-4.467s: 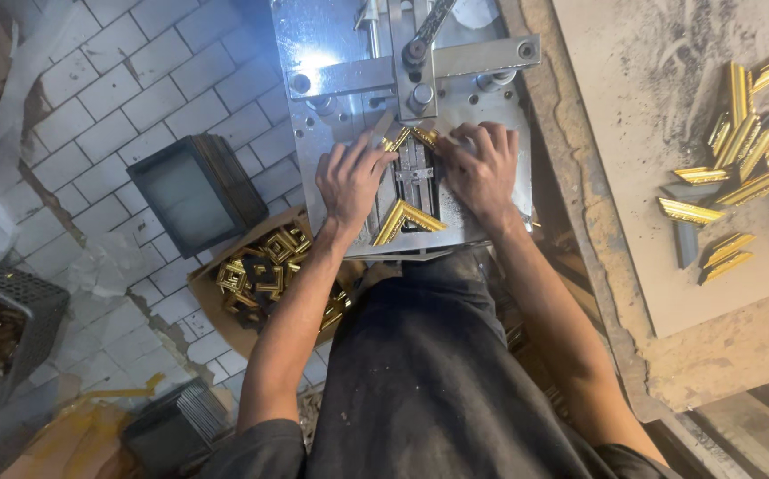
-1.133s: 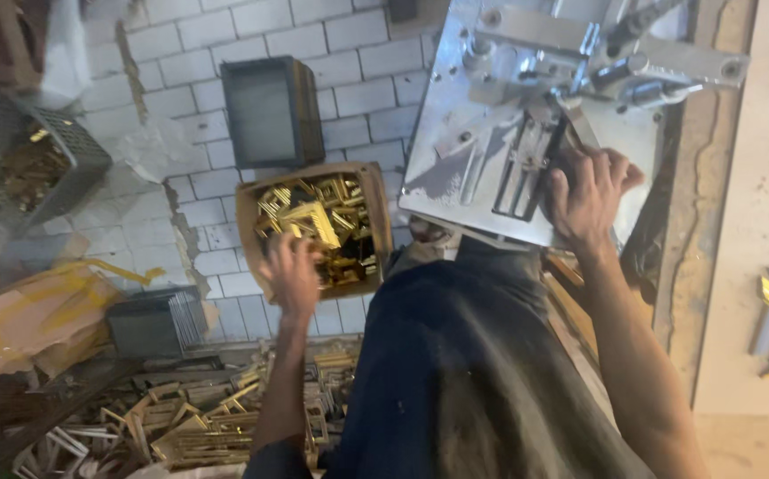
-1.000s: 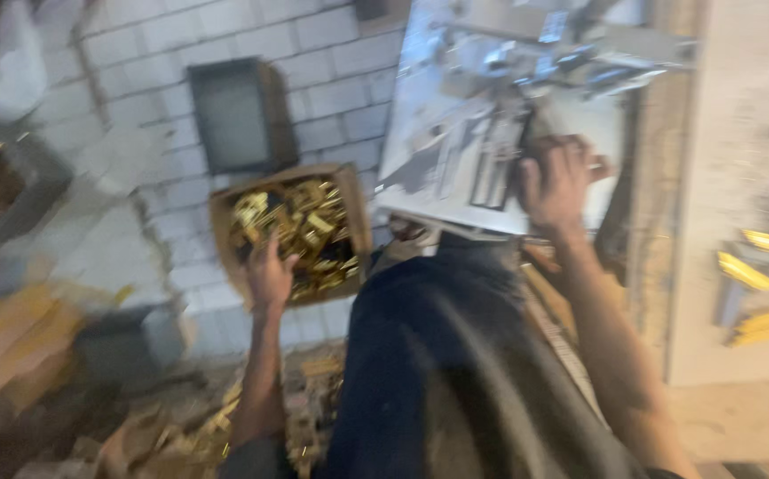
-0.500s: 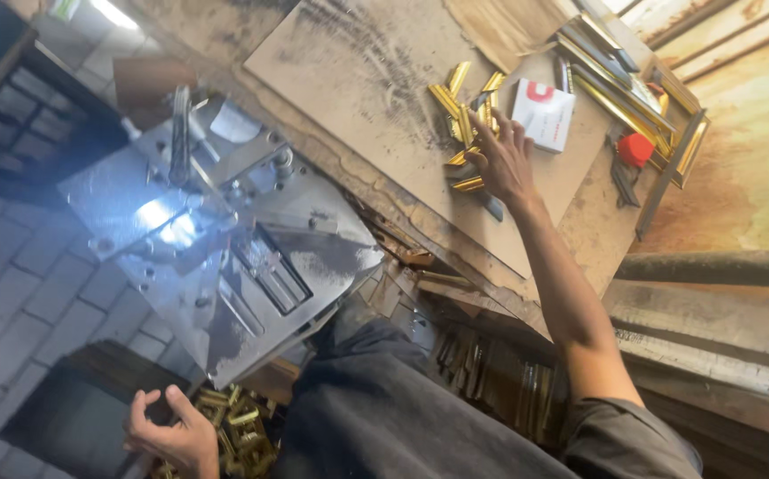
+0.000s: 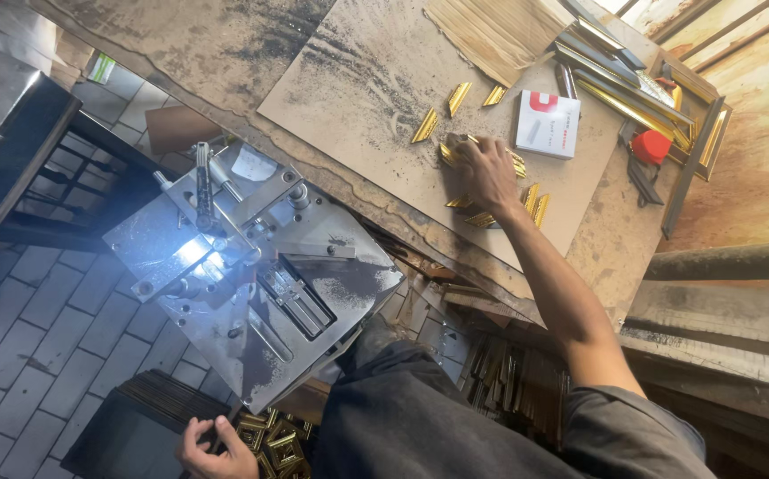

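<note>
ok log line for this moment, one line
right hand: on gold pieces on board | left hand: at box of gold frames | machine: untouched

The right hand (image 5: 484, 170) lies on gold frame pieces (image 5: 526, 200) on the board (image 5: 358, 89); the left hand (image 5: 216, 451) reaches down beside a box of gold frames (image 5: 278, 443).

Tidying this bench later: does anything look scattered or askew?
Yes. Short gold moulding pieces lie loose at odd angles on the brown board, some under the right hand. Nothing looks spilled or broken.
</note>
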